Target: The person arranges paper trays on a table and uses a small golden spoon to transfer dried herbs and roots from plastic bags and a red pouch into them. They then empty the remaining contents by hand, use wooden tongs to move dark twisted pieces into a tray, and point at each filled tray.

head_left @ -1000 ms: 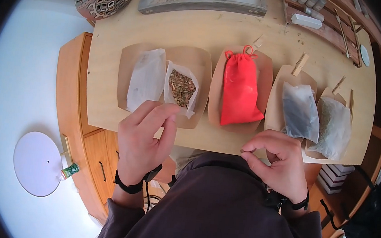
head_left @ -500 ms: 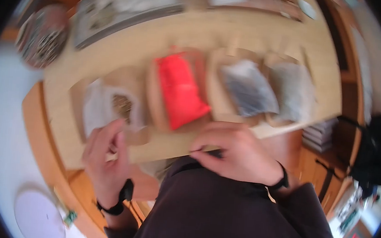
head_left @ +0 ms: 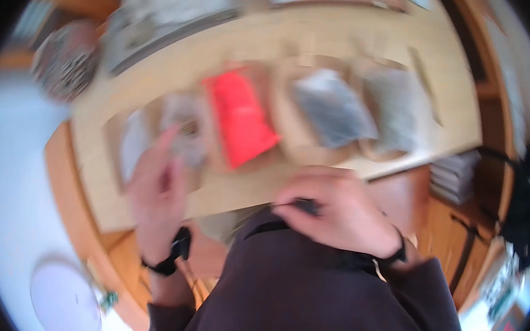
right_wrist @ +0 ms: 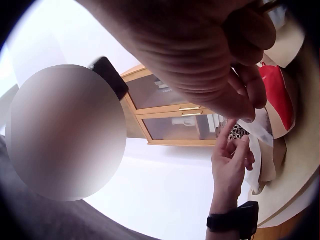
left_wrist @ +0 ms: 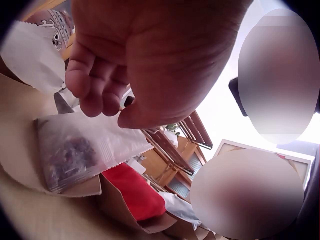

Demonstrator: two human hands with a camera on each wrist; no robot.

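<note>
My left hand [head_left: 159, 188] hovers at the near edge of the leftmost card tray [head_left: 113, 133], its fingers loosely bent and holding nothing visible. Close by its fingertips lies a translucent sachet [left_wrist: 75, 155] with dark dried herb pieces inside. Beside it in the same tray is a white pouch [head_left: 133, 144]. Over the table's front edge, my right hand [head_left: 343, 213] pinches a small dark bit between thumb and forefinger; its kind is too small to tell. Just beyond the right hand, a red drawstring pouch [head_left: 241, 116] lies in the neighbouring tray.
Further right, trays hold a bag of dark contents [head_left: 333, 108] and a bag of greenish contents [head_left: 393, 107]. A grey tray [head_left: 175, 44] stands at the back of the table [head_left: 269, 40], with a patterned pot [head_left: 69, 63] at its left. A round white surface [head_left: 67, 299] is lower left.
The head view has turned and blurred, so the table appears tilted and the trays shifted left. Both hands stay near the table's front edge, the right one keeping its pinch.
</note>
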